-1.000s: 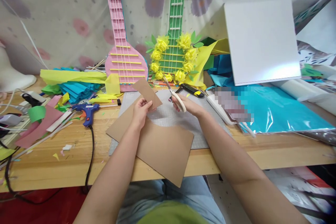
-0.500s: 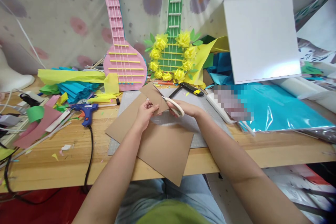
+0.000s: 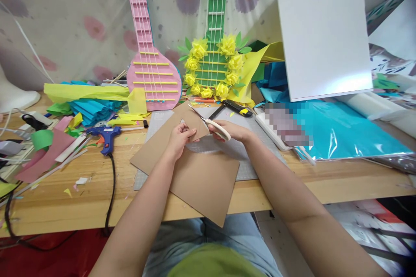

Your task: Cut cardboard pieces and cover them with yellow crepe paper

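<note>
My left hand (image 3: pixel 178 139) pinches a small brown cardboard piece (image 3: pixel 191 121) and holds it up over the grey cutting mat (image 3: pixel 227 147). My right hand (image 3: pixel 229 130) grips cream-handled scissors (image 3: pixel 212 125), whose blades lie across the small piece. Under both hands a large brown cardboard sheet (image 3: pixel 198 181) rests on the mat and hangs over the wooden table's (image 3: pixel 65 207) front edge.
A pink paper guitar (image 3: pixel 151 69) and a green one with yellow flowers (image 3: pixel 212 65) lean at the back. A blue glue gun (image 3: pixel 105 134) with its cable, paper scraps, a black-yellow utility knife (image 3: pixel 237 108), a white board (image 3: pixel 323 43) and teal wrapped sheets (image 3: pixel 341 132) surround the mat.
My right hand has brought the scissors leftward from beside the small cardboard piece onto it. The blades now cross the piece. My left hand has lowered the piece slightly.
</note>
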`<state>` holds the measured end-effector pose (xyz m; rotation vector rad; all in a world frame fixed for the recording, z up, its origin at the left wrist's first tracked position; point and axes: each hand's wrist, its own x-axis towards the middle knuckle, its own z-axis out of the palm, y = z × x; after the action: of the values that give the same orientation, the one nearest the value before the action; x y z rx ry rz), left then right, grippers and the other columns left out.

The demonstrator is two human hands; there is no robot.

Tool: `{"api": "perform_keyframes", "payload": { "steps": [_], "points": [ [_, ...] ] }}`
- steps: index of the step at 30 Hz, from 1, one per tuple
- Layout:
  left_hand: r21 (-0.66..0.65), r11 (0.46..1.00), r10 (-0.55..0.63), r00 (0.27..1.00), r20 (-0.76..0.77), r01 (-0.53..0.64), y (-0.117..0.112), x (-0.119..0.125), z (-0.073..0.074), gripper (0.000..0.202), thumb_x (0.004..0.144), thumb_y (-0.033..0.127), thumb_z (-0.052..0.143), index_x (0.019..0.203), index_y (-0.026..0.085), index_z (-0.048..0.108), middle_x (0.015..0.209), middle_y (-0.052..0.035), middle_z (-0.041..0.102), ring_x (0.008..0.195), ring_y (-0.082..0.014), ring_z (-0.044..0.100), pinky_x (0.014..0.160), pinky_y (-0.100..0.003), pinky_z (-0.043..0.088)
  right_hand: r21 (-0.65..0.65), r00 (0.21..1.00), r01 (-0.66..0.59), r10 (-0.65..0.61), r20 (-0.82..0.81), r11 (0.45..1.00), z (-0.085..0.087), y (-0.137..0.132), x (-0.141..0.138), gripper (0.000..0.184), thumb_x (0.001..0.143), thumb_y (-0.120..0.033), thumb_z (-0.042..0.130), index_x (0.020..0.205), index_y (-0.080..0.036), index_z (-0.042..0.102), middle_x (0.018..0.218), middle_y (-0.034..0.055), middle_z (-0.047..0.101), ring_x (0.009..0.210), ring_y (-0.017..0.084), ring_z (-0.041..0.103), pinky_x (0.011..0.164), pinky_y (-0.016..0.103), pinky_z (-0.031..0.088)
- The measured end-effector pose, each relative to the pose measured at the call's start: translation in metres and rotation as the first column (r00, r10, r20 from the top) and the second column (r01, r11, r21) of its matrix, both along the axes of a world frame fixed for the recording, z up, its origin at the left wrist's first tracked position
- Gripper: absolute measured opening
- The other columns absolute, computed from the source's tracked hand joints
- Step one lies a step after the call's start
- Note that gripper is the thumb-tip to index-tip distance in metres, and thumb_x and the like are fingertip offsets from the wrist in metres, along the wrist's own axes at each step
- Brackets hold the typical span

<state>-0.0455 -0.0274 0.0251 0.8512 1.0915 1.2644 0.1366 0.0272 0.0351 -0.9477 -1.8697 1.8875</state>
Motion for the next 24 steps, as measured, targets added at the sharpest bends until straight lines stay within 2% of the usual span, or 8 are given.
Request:
{"api": "perform_keyframes", "payload": {
  "steps": [5,11,15,24],
  "points": [
    [-0.009,1.0,-0.015,1.0,-0.005,0.014,0.001,0.0,-0.001,0.032,0.049,0.026,0.077,0.062,0.015,0.05,0.057,0.004,0.052,0.053,-0.0084,0.051,0.054,-0.028,0.054,0.037,0.999,0.009,-0.01,0.041,0.999,-0.001,0.002,0.003,0.045,0.067,-0.057,0.061,0.074,-0.018,0.04,0.054,-0.008,0.038,0.041,0.004,0.036,0.037,0.019,0.029],
    [-0.009,1.0,-0.018,0.999,-0.029,0.018,0.001,0.0,0.0,0.032,0.051,0.025,0.076,0.058,0.016,0.047,0.048,0.0076,0.04,0.045,-0.0049,0.04,0.054,-0.029,0.054,0.073,0.995,-0.018,0.011,0.098,0.997,0.002,0.003,0.007,0.048,0.067,-0.063,0.057,0.071,-0.018,0.041,0.048,-0.0079,0.039,0.038,0.004,0.035,0.036,0.019,0.026],
    [-0.01,1.0,-0.028,0.999,-0.044,0.028,-0.001,0.001,0.002,0.032,0.05,0.025,0.077,0.058,0.016,0.047,0.047,0.0082,0.038,0.044,-0.004,0.038,0.053,-0.029,0.055,0.08,0.993,-0.032,0.023,0.114,0.996,0.003,0.005,0.011,0.049,0.068,-0.064,0.055,0.07,-0.018,0.04,0.045,-0.0079,0.04,0.037,0.005,0.035,0.036,0.019,0.025],
    [-0.019,0.998,-0.062,0.996,-0.068,0.061,0.0,-0.001,0.002,0.033,0.048,0.028,0.077,0.065,0.015,0.052,0.059,0.0018,0.056,0.054,-0.0089,0.052,0.05,-0.026,0.053,0.035,0.995,-0.019,0.016,0.103,0.999,0.004,0.006,0.016,0.047,0.066,-0.059,0.061,0.07,-0.019,0.038,0.047,-0.0086,0.038,0.038,0.004,0.033,0.036,0.019,0.025]
  ]
}}
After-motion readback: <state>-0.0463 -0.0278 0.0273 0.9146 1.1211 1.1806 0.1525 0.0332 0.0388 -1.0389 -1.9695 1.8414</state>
